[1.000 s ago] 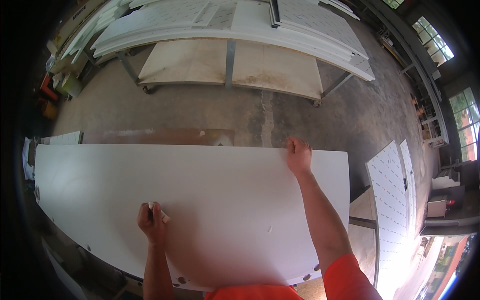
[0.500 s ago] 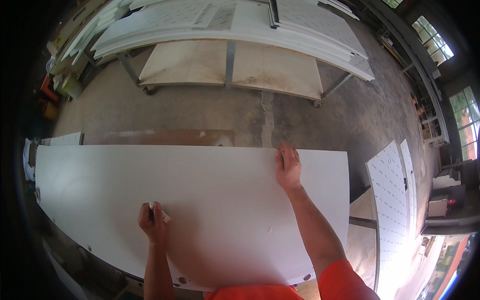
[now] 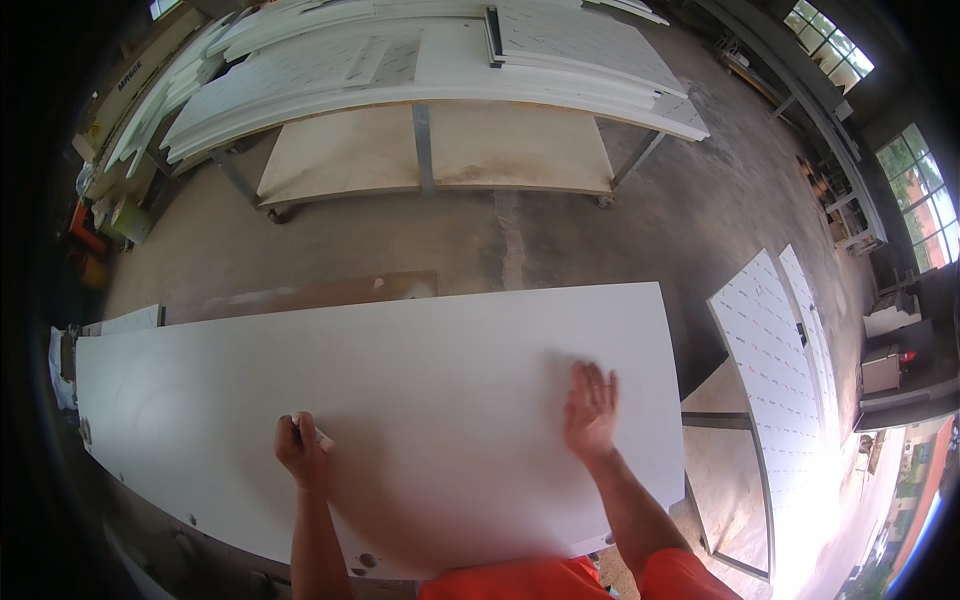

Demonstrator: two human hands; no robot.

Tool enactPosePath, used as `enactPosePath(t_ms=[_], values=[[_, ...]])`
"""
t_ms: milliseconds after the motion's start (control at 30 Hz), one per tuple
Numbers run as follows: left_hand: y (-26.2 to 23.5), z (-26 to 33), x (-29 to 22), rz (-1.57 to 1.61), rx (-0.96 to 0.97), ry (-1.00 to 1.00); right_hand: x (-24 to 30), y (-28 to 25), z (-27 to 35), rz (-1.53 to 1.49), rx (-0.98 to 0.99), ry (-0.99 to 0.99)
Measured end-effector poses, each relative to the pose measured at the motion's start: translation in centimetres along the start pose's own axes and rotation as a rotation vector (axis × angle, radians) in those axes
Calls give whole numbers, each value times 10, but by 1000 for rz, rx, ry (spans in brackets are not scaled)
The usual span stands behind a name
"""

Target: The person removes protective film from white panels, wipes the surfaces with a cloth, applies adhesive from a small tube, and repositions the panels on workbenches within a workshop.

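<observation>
The fingers of the left hand point(image 3: 303, 456) are clenched around a small white piece point(image 3: 323, 439), apparently for a firm hold within the fist; its exact kind cannot be told. The fingers of the right hand point(image 3: 591, 415) are extended and slightly spread, and nothing is seen to be held by them; the hand is blurred, and contact with the surface below cannot be confirmed.

Beneath both hands, a large white panel point(image 3: 450, 370) is laid flat, presumably so that its whole face can be reached from the near edge. Dark round holes point(image 3: 367, 561) are set near that edge.

Beyond the far edge, white sheets point(image 3: 300, 85) are stacked flat on a table point(image 3: 423, 150), probably to spread their weight. Wheels point(image 3: 281, 216) are fitted below, presumably for moving the load. To the right, a patterned board point(image 3: 757, 330) is stood at a tilt.
</observation>
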State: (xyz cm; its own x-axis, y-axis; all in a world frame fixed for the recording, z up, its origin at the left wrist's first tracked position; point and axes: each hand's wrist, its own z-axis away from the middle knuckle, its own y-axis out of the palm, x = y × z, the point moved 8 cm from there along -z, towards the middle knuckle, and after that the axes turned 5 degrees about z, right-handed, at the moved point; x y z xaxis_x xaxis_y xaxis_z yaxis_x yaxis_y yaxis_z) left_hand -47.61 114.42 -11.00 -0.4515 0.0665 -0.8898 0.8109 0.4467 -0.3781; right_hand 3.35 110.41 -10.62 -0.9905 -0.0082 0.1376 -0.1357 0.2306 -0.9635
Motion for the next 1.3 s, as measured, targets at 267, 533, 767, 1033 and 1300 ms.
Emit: enactPosePath(t_ms=[267, 533, 767, 1033, 1300], values=[[10, 4, 30, 66, 13, -125, -419, -212, 276, 325, -244, 1356], [-1, 2, 38, 269, -8, -212, -204, -72, 188, -376, -404, 618], [-26, 135, -42, 505, 165, -433, -245, -19, -5, 126, 2, 605], [-297, 300, 38, 599, -219, -671, 40, 12, 63, -589, -328, 419], [-494, 405, 90, 707, -692, -697, 644, 11, 189, -749, 38, -628]])
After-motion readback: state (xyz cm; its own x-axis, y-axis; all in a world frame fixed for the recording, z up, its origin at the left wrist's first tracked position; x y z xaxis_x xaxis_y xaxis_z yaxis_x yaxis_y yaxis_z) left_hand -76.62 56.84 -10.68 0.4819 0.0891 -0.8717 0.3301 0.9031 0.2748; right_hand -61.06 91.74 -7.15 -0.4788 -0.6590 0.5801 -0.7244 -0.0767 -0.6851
